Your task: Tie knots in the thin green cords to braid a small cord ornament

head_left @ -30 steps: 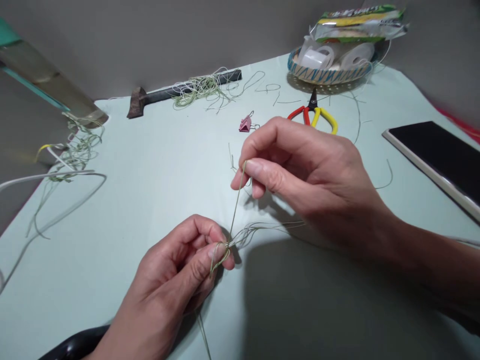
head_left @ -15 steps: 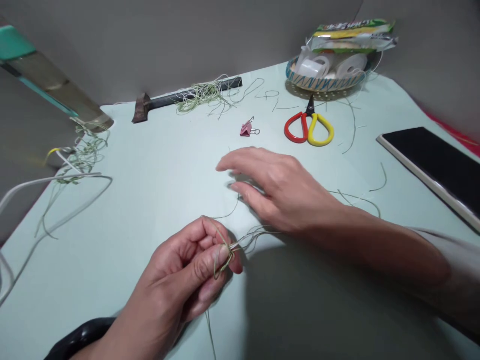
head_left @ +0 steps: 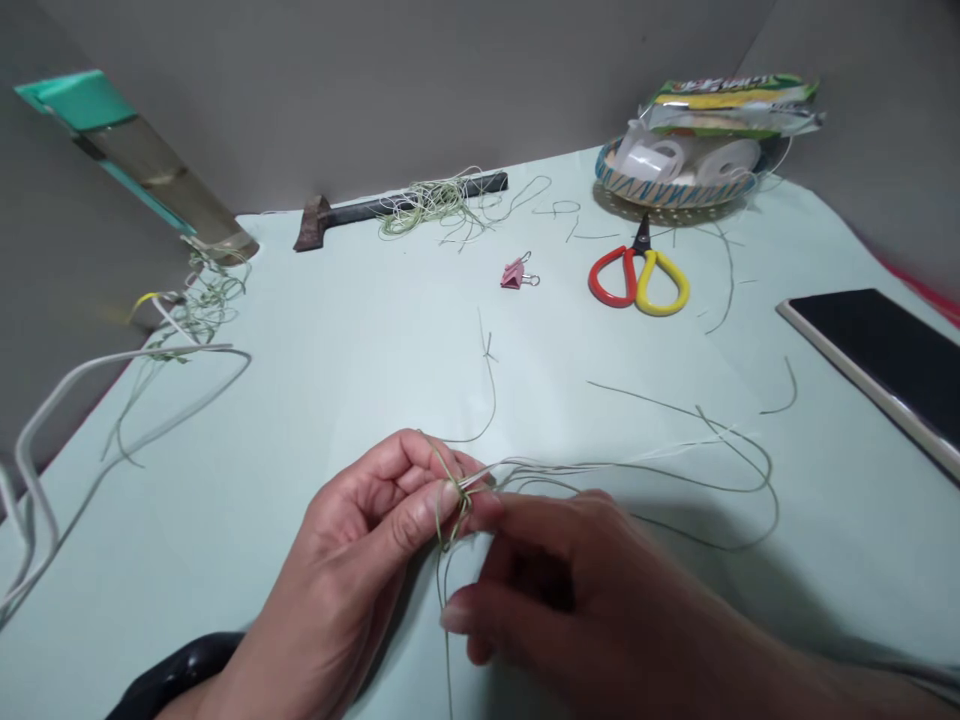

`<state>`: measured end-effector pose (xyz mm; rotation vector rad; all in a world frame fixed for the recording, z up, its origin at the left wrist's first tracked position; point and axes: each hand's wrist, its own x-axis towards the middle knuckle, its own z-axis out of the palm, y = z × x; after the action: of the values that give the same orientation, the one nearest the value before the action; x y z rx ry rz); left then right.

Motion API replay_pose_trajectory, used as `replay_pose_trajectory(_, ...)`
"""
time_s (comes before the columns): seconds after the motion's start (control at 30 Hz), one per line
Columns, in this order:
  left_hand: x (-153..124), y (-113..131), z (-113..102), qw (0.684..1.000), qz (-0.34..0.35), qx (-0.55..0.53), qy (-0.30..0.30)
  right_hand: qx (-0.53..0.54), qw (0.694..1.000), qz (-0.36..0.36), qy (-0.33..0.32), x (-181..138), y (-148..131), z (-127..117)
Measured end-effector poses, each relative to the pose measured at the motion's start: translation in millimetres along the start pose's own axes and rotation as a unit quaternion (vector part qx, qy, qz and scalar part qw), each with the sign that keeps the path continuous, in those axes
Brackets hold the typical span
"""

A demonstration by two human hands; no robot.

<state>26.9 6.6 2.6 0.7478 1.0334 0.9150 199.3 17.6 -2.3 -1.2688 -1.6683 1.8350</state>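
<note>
My left hand (head_left: 367, 540) is closed in a pinch on a knotted bundle of thin green and white threads (head_left: 457, 490) just above the pale green tabletop (head_left: 337, 330). Loose thread ends trail from the knot to the right (head_left: 675, 470) and curve back. My right hand (head_left: 570, 590) lies low and close to the camera, slightly blurred, its fingertips curled in right beside the knot and touching the hanging strand (head_left: 448, 600). What the right fingers hold, if anything, is hidden.
Red and yellow scissors (head_left: 639, 280), a pink binder clip (head_left: 514, 273), a woven basket of tape rolls (head_left: 675, 170), a dark phone (head_left: 885, 360) at right, a thread tangle (head_left: 435, 200) at the back, a bottle (head_left: 142, 165) and white cable (head_left: 90, 380) at left.
My right hand let the raised strand go, swept flat over the table, then came down and back to the knot held by my left hand. The view shifted slightly.
</note>
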Motion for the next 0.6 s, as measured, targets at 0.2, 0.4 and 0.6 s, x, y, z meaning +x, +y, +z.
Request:
replay_pose_trajectory(0.2,0.2,-0.2,1.9,1.000,0.005,-0.001,-0.007,0.164,0.982,0.089,-0.025,6.1,-3.2,7.4)
replay_pose_trajectory(0.4,-0.6,-0.9,2.5,1.000,0.004,0.006,0.011,0.115,0.993,0.005,0.006,5.4,-0.3,11.0)
replay_pose_trajectory(0.6,-1.0,-0.8,3.9,0.998,-0.009,-0.053,-0.025,0.022,0.997,-0.061,0.031,4.1,0.1,7.2)
